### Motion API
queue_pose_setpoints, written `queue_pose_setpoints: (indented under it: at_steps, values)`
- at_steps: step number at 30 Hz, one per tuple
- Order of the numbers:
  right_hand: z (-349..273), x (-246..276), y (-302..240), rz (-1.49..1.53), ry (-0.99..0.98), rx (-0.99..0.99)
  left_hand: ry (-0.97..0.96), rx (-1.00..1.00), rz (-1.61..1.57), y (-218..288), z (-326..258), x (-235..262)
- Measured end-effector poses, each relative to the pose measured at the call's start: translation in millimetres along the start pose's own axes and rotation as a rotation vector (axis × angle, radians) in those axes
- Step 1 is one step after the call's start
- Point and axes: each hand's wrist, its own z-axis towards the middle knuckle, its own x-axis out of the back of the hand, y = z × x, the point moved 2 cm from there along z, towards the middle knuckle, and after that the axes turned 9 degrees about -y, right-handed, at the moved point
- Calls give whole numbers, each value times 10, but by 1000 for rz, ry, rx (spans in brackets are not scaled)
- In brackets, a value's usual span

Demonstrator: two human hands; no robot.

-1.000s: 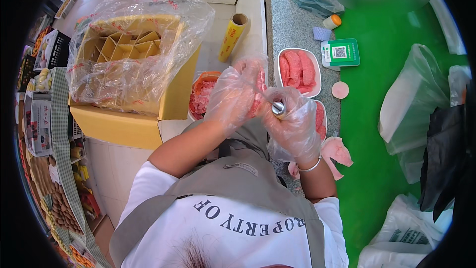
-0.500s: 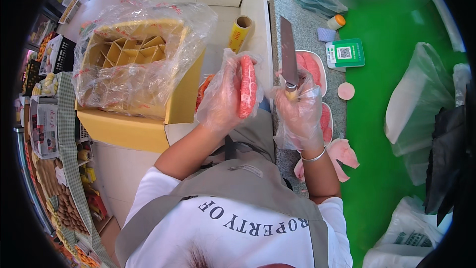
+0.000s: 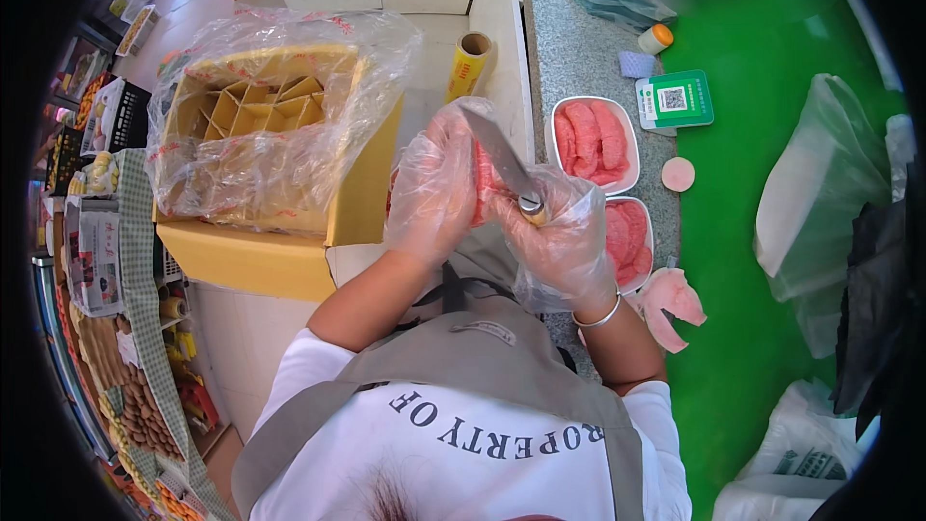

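Note:
Both of my hands wear clear plastic gloves. My left hand (image 3: 436, 191) holds a pink, fleshy piece of fruit (image 3: 482, 183) up in front of my chest. In my right hand (image 3: 564, 243) is a knife (image 3: 497, 150), gripped by the handle, its blade slanting up and left across the pink piece. Just beyond my hands a white tray (image 3: 593, 99) holds several pink peeled segments. A second white tray (image 3: 652, 232) with more pink segments lies partly hidden behind my right hand.
An open yellow cardboard box (image 3: 289, 256) lined with a clear bag stands at the left. A roll of cling film (image 3: 468, 63), a green card (image 3: 675, 101), a small pink disc (image 3: 678, 174), pale pink peel (image 3: 670, 304) and white plastic bags (image 3: 820, 203) lie around.
The knife stood upright beside the pink piece half a second ago; now its blade leans left over the piece, and my two hands have come closer together.

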Motion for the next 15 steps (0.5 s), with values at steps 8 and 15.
queue_pose_setpoints:
  at_steps: [8, 15]
  values:
    - [-7, 9, -25, -277, 15, 28, -17, -41, 19, 53, 20, -64]
    - [-1, 3, -7, -307, -31, 72, -2, 219, -374, 47, 35, -150]
